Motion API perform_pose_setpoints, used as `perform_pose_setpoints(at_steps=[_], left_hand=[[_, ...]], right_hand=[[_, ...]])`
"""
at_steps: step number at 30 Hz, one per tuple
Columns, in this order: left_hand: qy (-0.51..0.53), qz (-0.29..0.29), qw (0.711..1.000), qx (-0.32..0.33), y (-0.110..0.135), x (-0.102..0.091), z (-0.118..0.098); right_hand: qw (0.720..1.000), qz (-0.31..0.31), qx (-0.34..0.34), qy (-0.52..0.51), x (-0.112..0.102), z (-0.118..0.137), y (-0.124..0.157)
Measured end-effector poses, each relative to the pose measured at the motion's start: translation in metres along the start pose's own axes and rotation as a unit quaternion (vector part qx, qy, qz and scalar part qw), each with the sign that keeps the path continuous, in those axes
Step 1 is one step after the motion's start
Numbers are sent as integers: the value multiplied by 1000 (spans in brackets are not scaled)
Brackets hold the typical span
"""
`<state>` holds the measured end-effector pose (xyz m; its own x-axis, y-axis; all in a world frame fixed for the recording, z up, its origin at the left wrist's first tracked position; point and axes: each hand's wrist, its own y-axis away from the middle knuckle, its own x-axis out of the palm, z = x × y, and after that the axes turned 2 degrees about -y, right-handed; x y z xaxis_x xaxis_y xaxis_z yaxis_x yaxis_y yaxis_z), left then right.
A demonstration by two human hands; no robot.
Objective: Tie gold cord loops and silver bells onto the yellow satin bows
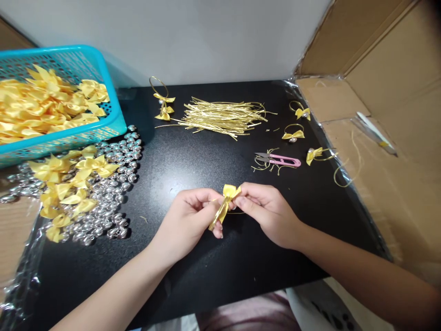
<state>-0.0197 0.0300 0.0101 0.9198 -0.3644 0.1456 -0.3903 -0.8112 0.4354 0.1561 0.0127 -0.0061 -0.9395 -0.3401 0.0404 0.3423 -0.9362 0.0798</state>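
Observation:
Between my two hands, above the front middle of the black table, is a yellow ribbon bow with gold cord at it. My left hand pinches the bow from the left, its thumb lying along the gold strip. From the right, the fingertips of my right hand are closed on the bow's other edge. A thin bit of gold cord shows below the right fingers. What lies behind the bow is mostly hidden by the fingers. Beyond my right hand rest pink thread snips with loose cord scraps around the blades.
A blue basket of yellow bows stands at the left. Before it lie silver beads and more bows. Gold cords are piled at the back. Finished-looking loops with bows lie right, near cardboard and a white-handled tool.

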Motion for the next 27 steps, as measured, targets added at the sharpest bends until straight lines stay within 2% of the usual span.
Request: perform_pose_setpoints(at_steps=[6, 13, 19, 27], left_hand=[[10, 3, 1000, -9, 0, 0, 1], [30, 22, 999, -33, -1, -1, 0], [23, 35, 999, -16, 0, -2, 2], [-15, 5, 1000, -11, 0, 0, 0]], right_hand=[[999, -7, -8, 48, -1, 2, 0], [987, -17, -78, 139, -2, 7, 0], [979, -19, -111, 173, -2, 8, -1], [957, -19, -165, 239, -7, 12, -1]])
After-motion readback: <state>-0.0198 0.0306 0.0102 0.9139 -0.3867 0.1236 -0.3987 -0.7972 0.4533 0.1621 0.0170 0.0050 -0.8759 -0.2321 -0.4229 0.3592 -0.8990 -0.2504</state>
